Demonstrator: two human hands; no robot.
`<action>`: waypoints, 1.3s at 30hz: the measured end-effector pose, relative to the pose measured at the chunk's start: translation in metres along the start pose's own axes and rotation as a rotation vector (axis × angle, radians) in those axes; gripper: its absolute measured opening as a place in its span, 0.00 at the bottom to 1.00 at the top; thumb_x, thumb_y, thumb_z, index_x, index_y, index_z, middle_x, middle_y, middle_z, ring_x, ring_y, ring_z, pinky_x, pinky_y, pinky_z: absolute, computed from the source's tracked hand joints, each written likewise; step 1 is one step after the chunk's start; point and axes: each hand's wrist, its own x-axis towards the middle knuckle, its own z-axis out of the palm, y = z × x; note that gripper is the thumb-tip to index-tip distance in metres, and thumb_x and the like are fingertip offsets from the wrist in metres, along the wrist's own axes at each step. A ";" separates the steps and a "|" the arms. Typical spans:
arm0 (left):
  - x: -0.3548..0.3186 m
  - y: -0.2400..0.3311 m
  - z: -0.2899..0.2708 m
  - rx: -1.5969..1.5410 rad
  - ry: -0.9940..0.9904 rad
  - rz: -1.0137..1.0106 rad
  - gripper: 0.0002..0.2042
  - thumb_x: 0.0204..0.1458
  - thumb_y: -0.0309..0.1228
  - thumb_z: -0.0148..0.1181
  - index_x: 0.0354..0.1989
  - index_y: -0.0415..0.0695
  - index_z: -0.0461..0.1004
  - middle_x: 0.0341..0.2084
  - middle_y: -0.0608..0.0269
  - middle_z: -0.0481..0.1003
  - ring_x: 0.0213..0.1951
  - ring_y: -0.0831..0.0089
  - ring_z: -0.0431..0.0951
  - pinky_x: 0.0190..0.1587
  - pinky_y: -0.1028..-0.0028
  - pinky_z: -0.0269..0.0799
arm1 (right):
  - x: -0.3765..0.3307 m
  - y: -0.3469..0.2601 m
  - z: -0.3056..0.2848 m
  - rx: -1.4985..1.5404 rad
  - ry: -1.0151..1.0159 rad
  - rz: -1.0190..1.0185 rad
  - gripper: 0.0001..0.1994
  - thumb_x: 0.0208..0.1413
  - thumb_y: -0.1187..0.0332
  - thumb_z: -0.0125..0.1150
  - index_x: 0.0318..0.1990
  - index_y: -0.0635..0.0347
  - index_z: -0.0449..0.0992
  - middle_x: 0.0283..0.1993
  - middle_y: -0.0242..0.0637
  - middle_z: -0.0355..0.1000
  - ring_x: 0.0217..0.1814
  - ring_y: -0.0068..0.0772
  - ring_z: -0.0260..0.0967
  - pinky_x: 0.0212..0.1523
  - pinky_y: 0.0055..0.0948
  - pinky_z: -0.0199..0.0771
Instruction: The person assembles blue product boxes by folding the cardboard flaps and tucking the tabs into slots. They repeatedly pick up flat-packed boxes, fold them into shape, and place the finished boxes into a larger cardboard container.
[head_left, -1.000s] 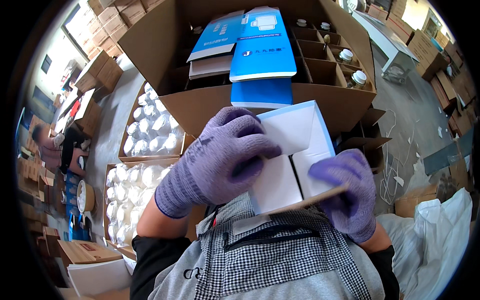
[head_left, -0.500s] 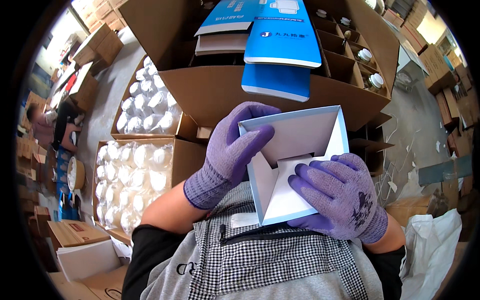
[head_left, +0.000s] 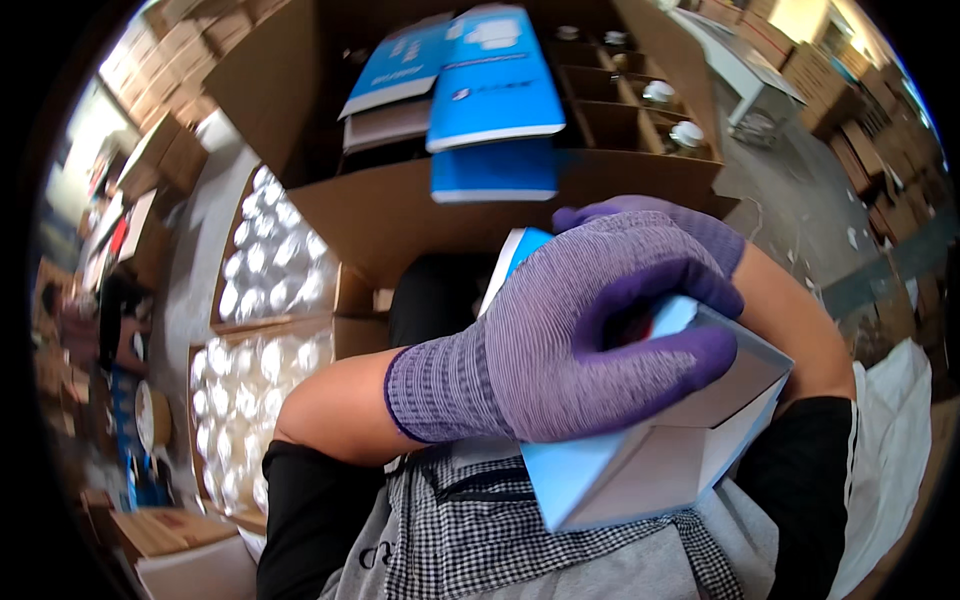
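An open light-blue box [head_left: 590, 475] with a white inside is tilted in front of my apron, its open end facing down and to the right. My left hand [head_left: 590, 340], in a purple knit glove, is closed over the box's upper wall, with the thumb along its edge. A blue-and-white cardboard end [head_left: 515, 260] sticks out behind that hand. Beyond it, my right hand [head_left: 680, 220] reaches across from the right in a matching glove; its fingers are mostly hidden, so its hold cannot be made out.
A large divided carton [head_left: 500, 215] stands ahead, holding white-capped bottles [head_left: 685, 137] in cells. Flat blue cartons [head_left: 495, 90] lie across its top. To the left are two boxes of plastic-wrapped white items [head_left: 250, 400]. A white sack [head_left: 885, 460] lies at right; a person [head_left: 85, 320] sits far left.
The box has shifted right and tipped over. My left hand has moved right across its top, while my right hand has left the box's inside and gone behind my left.
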 end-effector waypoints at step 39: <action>-0.095 -0.307 -0.051 0.243 -0.122 -1.544 0.15 0.61 0.37 0.56 0.49 0.41 0.78 0.44 0.53 0.79 0.49 0.62 0.77 0.56 0.68 0.70 | -0.079 0.715 -0.213 -0.298 0.407 0.768 0.33 0.47 0.53 0.67 0.62 0.54 0.72 0.69 0.48 0.64 0.71 0.47 0.60 0.68 0.39 0.63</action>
